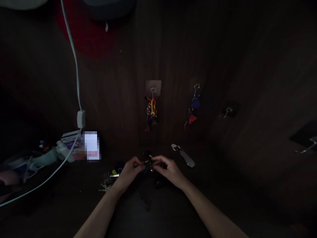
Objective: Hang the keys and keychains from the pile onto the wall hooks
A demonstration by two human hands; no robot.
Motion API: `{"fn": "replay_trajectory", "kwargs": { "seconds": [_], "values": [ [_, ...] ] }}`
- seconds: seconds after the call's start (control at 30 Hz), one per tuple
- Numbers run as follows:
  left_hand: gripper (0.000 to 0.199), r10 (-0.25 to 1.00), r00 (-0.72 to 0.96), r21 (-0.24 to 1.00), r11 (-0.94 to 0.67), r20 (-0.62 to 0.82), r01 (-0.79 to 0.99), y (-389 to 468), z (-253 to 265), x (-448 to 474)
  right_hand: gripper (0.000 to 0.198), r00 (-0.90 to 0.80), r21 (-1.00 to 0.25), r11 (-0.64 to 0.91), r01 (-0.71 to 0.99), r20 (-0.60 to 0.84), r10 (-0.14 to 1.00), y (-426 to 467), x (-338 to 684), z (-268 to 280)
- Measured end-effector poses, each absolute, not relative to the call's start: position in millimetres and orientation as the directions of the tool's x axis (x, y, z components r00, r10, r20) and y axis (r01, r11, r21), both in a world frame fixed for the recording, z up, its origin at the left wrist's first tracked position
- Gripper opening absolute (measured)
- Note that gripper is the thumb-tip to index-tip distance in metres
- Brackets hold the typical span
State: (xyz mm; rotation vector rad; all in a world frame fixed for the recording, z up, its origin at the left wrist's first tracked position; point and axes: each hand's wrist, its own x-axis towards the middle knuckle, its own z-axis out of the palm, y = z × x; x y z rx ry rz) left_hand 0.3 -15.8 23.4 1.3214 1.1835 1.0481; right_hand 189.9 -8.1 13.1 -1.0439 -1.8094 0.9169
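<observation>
So, going left to right: there's a jumble of stuff at the left side of the worktop [173, 213], including a box [70, 136], with a white cable [73, 56] hanging down over it and a bright pixelated panel [91, 145] beside it. Next comes a loose bunch of keys [107, 180] just left of the left hand [130, 170], which has thumb and fingertips pinched on some small metal-looking bits [146, 162], out in the middle of the worktop. Above those, a colourful braided bundle [152, 112] is already up on a wall hook [153, 90]. The right hand [169, 168] is pinching the same bits from its side; too dark to tell if they're joined or separate, so I'd call that part unfinished. Right of it, a grey fob [187, 159] lies near the back edge, not hung on anything. Over that, a blue and red bundle [195, 102] is also up, then two bare hooks, one nearer [228, 110] and one far right [313, 140].
</observation>
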Motion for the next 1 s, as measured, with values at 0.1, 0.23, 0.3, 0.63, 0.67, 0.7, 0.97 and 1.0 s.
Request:
{"fn": "replay_trajectory", "kwargs": {
  "seconds": [0.1,0.23,0.3,0.63,0.67,0.7,0.97,1.0],
  "values": [
    [0.018,0.987,0.149,0.997,0.065,-0.058,-0.044,-16,21,4,0.02,-0.289,-0.87,0.428,0.244,0.356,0.888,-7,186,10],
    [0.019,0.967,0.234,0.955,0.161,-0.102,-0.251,-15,18,6,0.032,-0.3,-0.787,0.559,0.261,0.484,0.822,-8,186,9],
    [0.019,0.959,0.242,0.931,0.215,-0.145,-0.295,-15,17,5,0.031,-0.347,-0.709,0.644,0.287,0.55,0.76,-8,187,9],
    [0.014,0.908,0.335,0.789,0.394,-0.254,-0.472,-14,14,0,0.033,-0.431,-0.629,0.728,0.274,0.596,0.678,-7,189,9],
    [0.014,0.905,0.338,0.782,0.4,-0.257,-0.478,-15,14,0,0.031,-0.443,-0.619,0.734,0.279,0.596,0.67,-8,189,9],
    [0.015,0.904,0.341,0.782,0.403,-0.259,-0.476,-15,14,0,0.028,-0.447,-0.612,0.74,0.28,0.599,0.664,-8,189,9],
    [0.019,0.914,0.369,0.912,0.285,-0.167,-0.293,-15,17,0,0.016,-0.201,-0.908,0.417,0.05,0.4,0.894,-14,185,20],
    [0.02,0.915,0.374,0.935,0.253,-0.148,-0.249,-16,17,1,0.016,-0.195,-0.935,0.354,0.006,0.346,0.918,-14,184,22]
  ]
}}
